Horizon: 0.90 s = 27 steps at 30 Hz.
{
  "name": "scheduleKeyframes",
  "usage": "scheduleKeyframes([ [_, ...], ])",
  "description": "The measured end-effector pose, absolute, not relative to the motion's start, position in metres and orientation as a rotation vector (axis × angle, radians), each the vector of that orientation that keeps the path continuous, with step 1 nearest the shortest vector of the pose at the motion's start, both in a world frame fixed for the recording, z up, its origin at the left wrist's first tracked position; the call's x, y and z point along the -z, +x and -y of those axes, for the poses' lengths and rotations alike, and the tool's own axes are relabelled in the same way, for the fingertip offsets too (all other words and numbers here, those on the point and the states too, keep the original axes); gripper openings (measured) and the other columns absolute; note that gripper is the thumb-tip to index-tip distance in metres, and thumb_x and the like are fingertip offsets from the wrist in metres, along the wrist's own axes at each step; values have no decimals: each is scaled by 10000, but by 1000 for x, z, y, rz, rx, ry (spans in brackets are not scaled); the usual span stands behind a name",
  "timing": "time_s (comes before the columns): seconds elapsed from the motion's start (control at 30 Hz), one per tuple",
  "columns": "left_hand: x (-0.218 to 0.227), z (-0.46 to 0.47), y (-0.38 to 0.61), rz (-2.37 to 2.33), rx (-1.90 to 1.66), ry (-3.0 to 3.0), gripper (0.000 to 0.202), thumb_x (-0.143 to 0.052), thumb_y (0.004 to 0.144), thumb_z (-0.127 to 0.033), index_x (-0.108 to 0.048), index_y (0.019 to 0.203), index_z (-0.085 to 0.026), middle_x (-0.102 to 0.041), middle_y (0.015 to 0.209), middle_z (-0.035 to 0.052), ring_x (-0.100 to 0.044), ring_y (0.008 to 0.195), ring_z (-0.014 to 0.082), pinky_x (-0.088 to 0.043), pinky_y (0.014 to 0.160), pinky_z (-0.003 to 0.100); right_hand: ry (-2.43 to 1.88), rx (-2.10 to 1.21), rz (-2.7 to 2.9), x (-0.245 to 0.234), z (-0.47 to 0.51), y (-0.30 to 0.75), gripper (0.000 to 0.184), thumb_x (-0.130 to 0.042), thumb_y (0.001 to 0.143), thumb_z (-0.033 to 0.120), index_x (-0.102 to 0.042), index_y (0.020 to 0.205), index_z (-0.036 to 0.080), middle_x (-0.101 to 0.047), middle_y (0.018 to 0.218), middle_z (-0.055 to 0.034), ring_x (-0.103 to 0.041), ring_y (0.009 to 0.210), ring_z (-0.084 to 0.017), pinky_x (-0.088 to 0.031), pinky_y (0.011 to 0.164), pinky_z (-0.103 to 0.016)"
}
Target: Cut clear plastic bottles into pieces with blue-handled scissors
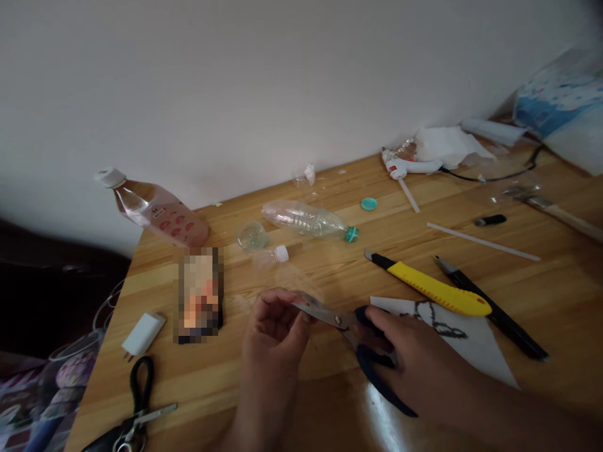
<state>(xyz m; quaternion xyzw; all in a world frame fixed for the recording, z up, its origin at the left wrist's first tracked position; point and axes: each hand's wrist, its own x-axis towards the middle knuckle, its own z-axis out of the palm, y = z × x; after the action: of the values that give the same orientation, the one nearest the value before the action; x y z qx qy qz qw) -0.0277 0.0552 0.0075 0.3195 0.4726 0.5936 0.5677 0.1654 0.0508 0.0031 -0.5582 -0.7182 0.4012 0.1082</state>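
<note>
My right hand (pixel 409 345) is closed round the dark blue handles of a pair of scissors (pixel 330 316). Their metal blades point left, with the tips at the fingers of my left hand (pixel 277 339). That hand is curled, thumb and fingers pinched together near the blades; what they hold is too hard to see, though a faint clear sheen shows just beyond them. Under and beside my right hand lies a white paper (pixel 485 351) with a black outline drawing. A yellow utility knife (pixel 433 289) rests across its upper edge.
Ahead lie a clear bottle (pixel 306 220) with a green cap, a cut bottle top (pixel 271 256) and a clear cup-shaped piece (pixel 252 236). A pink drink bottle (pixel 160 210) stands left, above a blurred phone-like object (pixel 200 295). A glue gun (pixel 409 166) sits back right; a black marker (pixel 494 314) lies right.
</note>
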Motion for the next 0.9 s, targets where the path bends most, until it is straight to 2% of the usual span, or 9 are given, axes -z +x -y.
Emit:
scheduleKeyframes([
  [0.2,-13,-58,-27,-1149,-1358,754,161,-756,791,-103,-648,824,-217,-709,825,-32,-662,785,95,-547,738,191,-1655,-1289,2064,-14,-53,165,78,-554,831,177,-526,876,234,-695,819,-27,-655,727,-200,-462,644,-325],
  [0.5,-11,-63,-32,-1112,-1299,743,180,-789,756,-128,-643,823,-210,-720,812,-26,-672,763,104,-550,741,212,-1649,-1236,2081,-11,-53,163,96,-544,822,162,-494,846,241,-686,791,-26,-653,716,-202,-478,642,-327],
  [0.73,-12,-63,-34,-1089,-1261,696,187,-798,754,-125,-642,818,-205,-707,799,-32,-659,741,98,-547,729,212,-1614,-1258,2057,-8,-52,165,86,-544,840,185,-493,876,245,-724,868,-40,-694,794,-212,-504,688,-333],
  [0.9,-16,-62,-32,-1095,-1219,629,139,-781,782,-159,-657,830,-200,-713,842,-13,-667,818,132,-556,780,252,-1604,-1228,2060,-2,-51,167,80,-546,845,193,-495,877,247,-723,851,-27,-695,779,-207,-499,673,-326],
])
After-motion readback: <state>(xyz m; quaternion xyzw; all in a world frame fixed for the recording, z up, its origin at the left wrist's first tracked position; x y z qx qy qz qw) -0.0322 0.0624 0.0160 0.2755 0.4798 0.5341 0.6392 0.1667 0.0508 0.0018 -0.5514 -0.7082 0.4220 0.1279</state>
